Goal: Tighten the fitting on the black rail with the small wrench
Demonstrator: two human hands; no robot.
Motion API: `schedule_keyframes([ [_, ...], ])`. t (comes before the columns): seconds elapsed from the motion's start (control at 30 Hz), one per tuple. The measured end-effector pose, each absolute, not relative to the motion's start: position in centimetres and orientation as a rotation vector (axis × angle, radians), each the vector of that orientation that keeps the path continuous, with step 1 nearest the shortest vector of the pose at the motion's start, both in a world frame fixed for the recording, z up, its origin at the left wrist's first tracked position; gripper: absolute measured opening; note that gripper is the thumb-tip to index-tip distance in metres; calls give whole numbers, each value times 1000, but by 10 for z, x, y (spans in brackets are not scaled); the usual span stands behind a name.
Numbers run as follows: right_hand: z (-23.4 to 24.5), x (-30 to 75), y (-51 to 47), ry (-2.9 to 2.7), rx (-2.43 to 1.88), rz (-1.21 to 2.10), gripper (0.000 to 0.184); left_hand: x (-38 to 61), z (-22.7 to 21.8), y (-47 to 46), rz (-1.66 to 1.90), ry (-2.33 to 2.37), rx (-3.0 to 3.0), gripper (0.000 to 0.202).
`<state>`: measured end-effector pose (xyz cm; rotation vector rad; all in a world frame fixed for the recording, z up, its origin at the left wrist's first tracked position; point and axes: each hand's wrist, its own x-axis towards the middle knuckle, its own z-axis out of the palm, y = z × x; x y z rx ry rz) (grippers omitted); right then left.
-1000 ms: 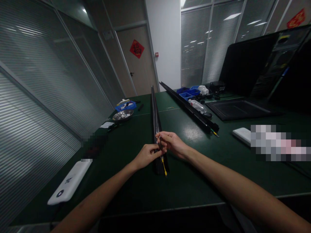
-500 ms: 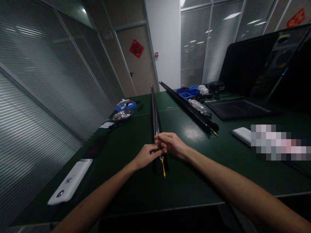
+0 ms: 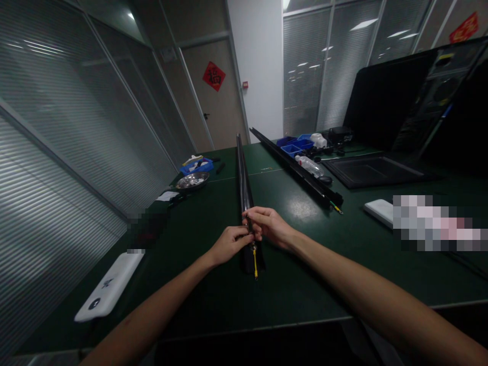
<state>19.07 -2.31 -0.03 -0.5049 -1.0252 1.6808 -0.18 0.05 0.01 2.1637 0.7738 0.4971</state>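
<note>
A long black rail (image 3: 242, 175) lies on the dark green table (image 3: 213, 290), running away from me. Both hands meet at its near end. My left hand (image 3: 229, 245) is closed in a pinch beside the rail, on a small part I cannot make out. My right hand (image 3: 269, 226) is closed round a thin screwdriver-like tool (image 3: 249, 223) standing over the rail. A short yellow wire (image 3: 254, 263) hangs from the spot under my fingers to the rail's near end.
A second black rail (image 3: 301, 173) lies to the right with a plastic bottle (image 3: 309, 166) beside it. Blue bins (image 3: 295, 145) stand behind, a metal bowl (image 3: 192, 180) and a blue tray (image 3: 197, 165) at back left. A white device (image 3: 109, 286) lies front left, a black panel (image 3: 375, 172) right.
The yellow wire has swung slightly left and hangs straighter. Both hands stay at the same spot on the rail with barely any shift.
</note>
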Motion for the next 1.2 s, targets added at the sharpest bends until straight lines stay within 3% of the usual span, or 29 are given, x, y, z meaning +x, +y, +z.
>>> schedule_keyframes([
  [1.2,-3,195,-20,-1053,-530,1625,37,1,7,-4,451,787,2193,37],
])
